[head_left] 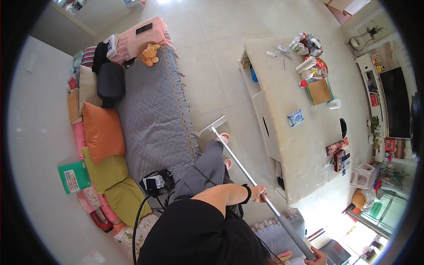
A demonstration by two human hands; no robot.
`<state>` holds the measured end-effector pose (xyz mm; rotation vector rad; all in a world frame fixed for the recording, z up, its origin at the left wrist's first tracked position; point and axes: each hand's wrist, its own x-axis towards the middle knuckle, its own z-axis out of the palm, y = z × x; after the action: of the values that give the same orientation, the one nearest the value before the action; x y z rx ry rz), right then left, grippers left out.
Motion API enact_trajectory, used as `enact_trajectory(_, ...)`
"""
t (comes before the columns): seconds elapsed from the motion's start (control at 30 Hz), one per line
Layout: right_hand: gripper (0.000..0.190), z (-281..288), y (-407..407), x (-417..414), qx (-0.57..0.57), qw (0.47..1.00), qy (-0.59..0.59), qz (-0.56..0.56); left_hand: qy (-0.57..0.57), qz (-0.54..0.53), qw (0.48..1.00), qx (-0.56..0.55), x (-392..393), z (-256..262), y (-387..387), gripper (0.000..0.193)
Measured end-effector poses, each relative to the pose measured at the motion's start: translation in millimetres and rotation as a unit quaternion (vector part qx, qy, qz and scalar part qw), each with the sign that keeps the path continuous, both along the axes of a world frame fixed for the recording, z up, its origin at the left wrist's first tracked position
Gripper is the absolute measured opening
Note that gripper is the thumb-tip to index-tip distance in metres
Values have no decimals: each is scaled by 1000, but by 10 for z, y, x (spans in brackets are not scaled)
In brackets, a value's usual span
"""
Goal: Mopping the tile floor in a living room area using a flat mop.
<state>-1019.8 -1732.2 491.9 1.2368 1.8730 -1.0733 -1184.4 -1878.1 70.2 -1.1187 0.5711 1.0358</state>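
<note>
My left hand (pixel 259 193), with a black band at its wrist, is closed around the metal pole of a long-handled floor mop or squeegee (pixel 241 165). At the lower right, my right hand (pixel 317 257) grips the thick grey upper end of that pole and is partly cut off by the picture's rim. The tool's flat, pale head (pixel 213 124) lies on the tiled floor (pixel 215 89), beside the sofa's frilled edge. Close to the head is one of my pink slippers (pixel 225 137).
A sofa with a grey quilted cover (pixel 152 109) runs along the left, holding an orange cushion (pixel 104 131) and a plush toy (pixel 150 54). A long pale table (pixel 304 145) stands to the right, bearing a tissue pack (pixel 295 118). A plastic stool (pixel 363 175) stands beyond it.
</note>
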Motion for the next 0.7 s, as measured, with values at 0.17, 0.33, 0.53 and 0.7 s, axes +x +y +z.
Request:
enact_trajectory(0.17, 55, -195, -244, -173, -51, 989, 112, -84, 68, -65, 994, -62, -10, -273, -142, 15)
enact_trajectory(0.33, 48, -921, -456, 195, -15, 997, 72, -38, 207, 107, 972, -32, -449, -428, -701, 9)
enact_trajectory(0.53, 48, -1000, -1192, -986, -104, 985, 107, -85, 295, 2, 951, -92, -1338, -1275, -1157, 9)
enact_trajectory(0.7, 64, -1556, -1587, -2025, -199, 956, 215, -22, 459, -321, 815, -149, -2790, -1680, -1496, 10)
